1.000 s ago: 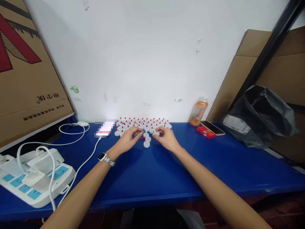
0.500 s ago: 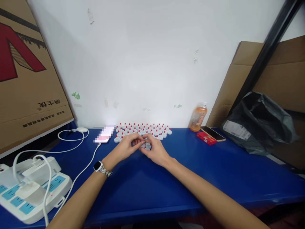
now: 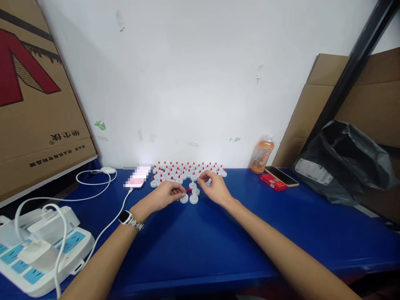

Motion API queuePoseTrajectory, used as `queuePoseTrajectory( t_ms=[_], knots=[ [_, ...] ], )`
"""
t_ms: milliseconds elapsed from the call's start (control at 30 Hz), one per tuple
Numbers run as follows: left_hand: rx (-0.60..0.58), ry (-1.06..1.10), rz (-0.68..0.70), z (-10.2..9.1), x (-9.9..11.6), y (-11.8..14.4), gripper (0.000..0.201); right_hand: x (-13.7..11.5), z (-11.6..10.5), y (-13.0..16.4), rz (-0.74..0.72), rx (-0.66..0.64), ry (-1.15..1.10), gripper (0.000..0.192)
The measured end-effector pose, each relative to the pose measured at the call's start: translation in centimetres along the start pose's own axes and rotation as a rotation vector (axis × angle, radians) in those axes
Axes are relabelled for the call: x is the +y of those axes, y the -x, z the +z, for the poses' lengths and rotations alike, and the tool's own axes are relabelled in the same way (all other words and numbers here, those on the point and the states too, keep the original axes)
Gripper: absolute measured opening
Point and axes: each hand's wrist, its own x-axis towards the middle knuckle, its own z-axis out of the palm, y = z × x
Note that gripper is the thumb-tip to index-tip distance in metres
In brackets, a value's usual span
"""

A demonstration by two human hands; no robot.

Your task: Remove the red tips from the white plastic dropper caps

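My left hand (image 3: 167, 196) is closed in a pinch beside a white plastic cap (image 3: 183, 199). A small red tip (image 3: 188, 191) shows right at its fingertips; whether the fingers hold it or the cap I cannot tell. To the right, my right hand (image 3: 216, 188) has its thumb and fingers pinched together, close to a white spouted cap (image 3: 193, 178). Anything within that pinch is hidden. Between the hands stands another white cap (image 3: 193, 199), with more behind it. Several white caps with red tips (image 3: 170, 176) form a cluster behind both hands.
Left on the blue table (image 3: 200, 250) are a charging phone (image 3: 137, 177), cables and a white power strip (image 3: 53, 275). At right stand an orange drink bottle (image 3: 262, 154), a red packet (image 3: 272, 182), a phone (image 3: 283, 176) and a dark plastic bag (image 3: 343, 162). A wall rises behind.
My hands were together over the front caps and have parted. The left has shifted slightly left and down, the right moved right. The white caps between them now show.
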Motion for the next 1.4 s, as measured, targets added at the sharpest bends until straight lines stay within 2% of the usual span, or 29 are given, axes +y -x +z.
queuePoseTrajectory(
  t_ms=[133,233,433,533,633,733,867,1033,1133,1233,1300,1400],
  knots=[
    [0.044,0.053,-0.018,-1.0,0.2,0.3,0.031,-0.2,0.4,-0.9,-0.038,-0.011,0.000,0.011],
    [0.064,0.036,-0.038,-1.2,0.2,0.4,0.028,-0.4,0.8,-1.9,-0.049,-0.014,0.006,0.012],
    [0.019,-0.010,0.008,0.5,0.5,0.0,0.027,-0.4,1.5,-2.7,-0.047,-0.030,-0.001,0.014],
    [0.017,-0.018,0.007,0.7,0.8,-0.1,0.028,0.0,1.8,-2.6,-0.056,-0.057,0.023,0.017],
    [0.045,-0.014,-0.008,-0.1,0.7,0.2,0.030,0.2,2.4,-3.2,-0.075,-0.091,0.092,0.017],
    [0.133,-0.044,-0.008,-1.6,0.1,0.7,0.028,0.2,3.5,-4.7,-0.114,-0.157,0.185,0.014],
    [0.250,-0.166,-0.034,-3.1,-0.6,1.2,0.028,-0.3,5.6,-7.0,-0.055,-0.302,0.318,0.012],
    [0.242,-0.241,-0.055,-3.1,-0.7,1.1,0.028,-1.2,7.1,-8.0,0.000,-0.375,0.401,0.005],
    [0.273,-0.239,-0.016,-2.8,-0.5,0.9,0.029,-1.5,6.3,-7.4,-0.053,-0.289,0.336,0.006],
    [0.405,-0.236,0.089,-2.2,0.2,0.6,0.030,-1.8,4.6,-6.2,-0.115,-0.190,0.114,0.010],
    [0.471,-0.223,0.144,-1.5,1.0,0.3,0.031,-1.9,3.2,-5.1,-0.109,-0.177,-0.045,0.012],
    [0.473,-0.202,0.168,-0.1,2.3,-0.3,0.030,-2.1,1.7,-3.0,-0.088,-0.169,-0.153,0.011]
  ],
)
